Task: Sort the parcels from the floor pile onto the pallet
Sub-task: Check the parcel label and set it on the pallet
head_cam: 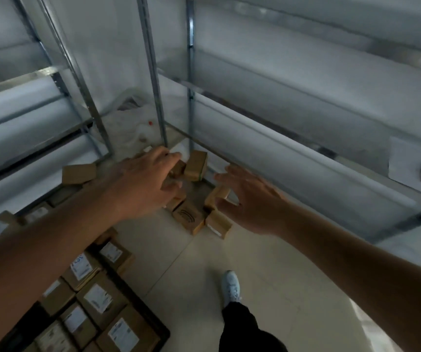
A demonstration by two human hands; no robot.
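Note:
A floor pile of small brown cardboard parcels [191,217] lies in the corner between the racks. My left hand [146,179] and my right hand [250,199] both reach out above the pile, fingers spread, holding nothing. One parcel [196,165] stands tilted just beyond my left fingertips. A lone parcel [78,173] lies to the left. At the lower left, the dark pallet [159,335] carries several labelled parcels [97,298] in rows; my left forearm hides part of them.
Metal racks holding long white rolls [293,138] close in on the left and right. A white plastic bag [130,130] sits in the far corner. My foot in a white shoe [231,285] stands on the pale tiled floor.

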